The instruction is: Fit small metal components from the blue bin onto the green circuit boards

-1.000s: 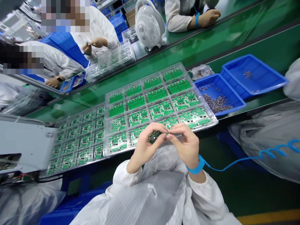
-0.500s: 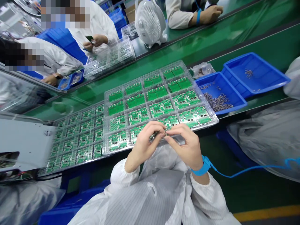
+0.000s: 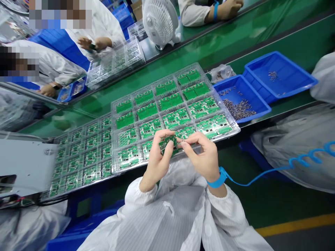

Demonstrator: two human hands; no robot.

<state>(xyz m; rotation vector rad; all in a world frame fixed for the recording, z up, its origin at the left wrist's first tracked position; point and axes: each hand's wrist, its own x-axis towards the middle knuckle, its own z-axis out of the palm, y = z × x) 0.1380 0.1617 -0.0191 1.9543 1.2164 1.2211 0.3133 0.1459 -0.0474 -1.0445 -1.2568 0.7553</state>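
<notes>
Green anti-static bench (image 3: 230,52) runs across a crowded electronics line, and everything here sits around one landmark: the clear plastic tray (image 3: 237,129) of green circuit boards. Just above its front row, the left hand (image 3: 157,157) and right hand (image 3: 201,153) hold a small green circuit board (image 3: 167,143) between them, tilted towards the person. The left fingers (image 3: 163,134) clench its left side, while the right thumb and forefinger pinch its right edge; whether they also hold a tiny part is too small to tell.

Beyond the tray's far right corner lies a blue plastic bin (image 3: 243,118) of small metal parts (image 3: 237,109), with a second blue bin (image 3: 293,78) just behind it. A blue wrist strap (image 3: 216,179) circles the right wrist, its coiled cord (image 3: 306,158) trailing away to the right of the tray.

The pinch is narrow, so a slip could drop the board onto the boards below and damage their components. A snag on the cord could jerk the right hand, and a careless sleeve could nudge the tray's near edge.
</notes>
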